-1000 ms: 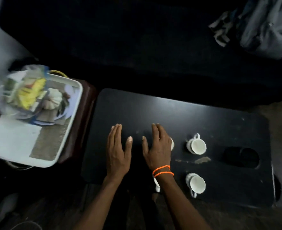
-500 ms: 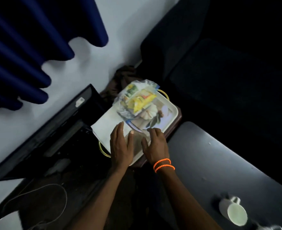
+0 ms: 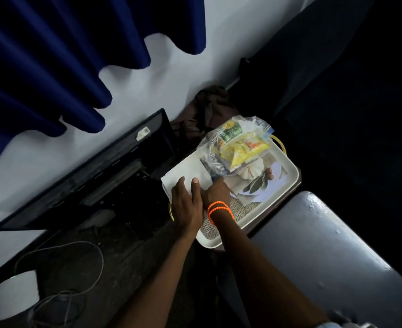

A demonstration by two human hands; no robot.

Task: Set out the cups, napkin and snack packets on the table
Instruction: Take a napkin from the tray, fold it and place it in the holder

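Observation:
A white tray (image 3: 287,183) rests on a low brown stand left of the dark table (image 3: 337,245). On the tray lie a white napkin (image 3: 185,170) and a clear bag of yellow and green snack packets (image 3: 240,143). My left hand (image 3: 185,203) is pressed on the napkin's near edge with its fingers curled onto it. My right hand (image 3: 217,191), with orange bands at the wrist, reaches to where the napkin meets the bag; its fingertips are hidden. No cup shows clearly.
A black monitor (image 3: 89,181) leans on the white wall under a blue curtain (image 3: 53,67). Cables (image 3: 77,254) and a white box (image 3: 15,292) lie on the floor. A brown cloth (image 3: 209,107) and a dark sofa (image 3: 337,91) lie behind the tray.
My view swung left from the table with its cups to the tray. Both hands moved off the table and onto the napkin on the tray.

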